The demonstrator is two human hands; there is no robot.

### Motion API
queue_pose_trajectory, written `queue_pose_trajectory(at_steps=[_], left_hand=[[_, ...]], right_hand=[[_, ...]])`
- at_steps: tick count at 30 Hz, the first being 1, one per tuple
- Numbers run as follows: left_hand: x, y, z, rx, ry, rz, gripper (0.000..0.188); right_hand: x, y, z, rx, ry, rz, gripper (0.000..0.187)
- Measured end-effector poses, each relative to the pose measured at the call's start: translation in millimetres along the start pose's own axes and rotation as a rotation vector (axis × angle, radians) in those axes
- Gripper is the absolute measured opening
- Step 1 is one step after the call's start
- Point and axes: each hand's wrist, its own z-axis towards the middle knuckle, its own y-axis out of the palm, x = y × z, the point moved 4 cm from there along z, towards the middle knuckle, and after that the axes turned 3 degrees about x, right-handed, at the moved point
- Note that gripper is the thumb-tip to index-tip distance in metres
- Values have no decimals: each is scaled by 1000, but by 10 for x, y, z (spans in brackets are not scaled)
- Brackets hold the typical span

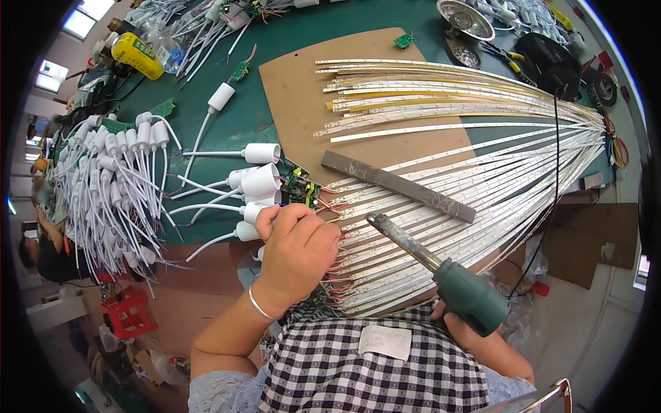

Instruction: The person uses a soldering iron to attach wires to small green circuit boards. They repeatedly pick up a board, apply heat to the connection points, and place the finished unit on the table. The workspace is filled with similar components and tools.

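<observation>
My left hand [296,251] is closed, its fingers curled down beside the white plastic caps [260,180] and the green circuit boards [300,184]; what lies under its fingertips is hidden. Thin red wires [336,205] join the boards to the ends of white LED strips [392,237]. In my right hand [458,327] is a soldering iron [475,296] with a thick green handle. Its dark tip points up and left, over the strips, a short way from my left hand. A grey metal bar [399,186] lies across the strips.
Many capped white cables [110,165] are heaped at the left. A brown board [292,89] lies under more strips [385,86]. At the back right are a metal dish [467,19], pliers [513,63] and a black device [551,63]. A black cord [556,165] hangs across the strips.
</observation>
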Motion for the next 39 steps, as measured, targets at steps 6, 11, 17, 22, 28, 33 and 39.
queue_pose_trajectory(at_steps=[6, 11, 17, 22, 28, 33, 39], left_hand=[[-10, -36, 33, 40, -43, 44, 14], [-34, -43, 34, 44, -49, 63, 14], [-16, 3, 22, 32, -30, 94, 14], [-23, 12, 19, 34, -20, 89, 14], [-36, 20, -16, 2, -24, 87, 16], [-43, 28, -15, 0, -24, 69, 16], [-45, 28, -19, -2, -28, 71, 16]], right_hand=[[-131, 14, 86, -5, -53, -65, 30], [-138, 31, 144, -98, -166, -109, 46], [-91, 63, 91, -44, -124, -187, 31], [-168, 64, 171, -63, -99, -170, 34], [-87, 63, 137, -47, -3, -140, 30], [-112, 57, 135, -34, 19, -112, 32], [-156, 56, 188, -94, -46, -197, 32]])
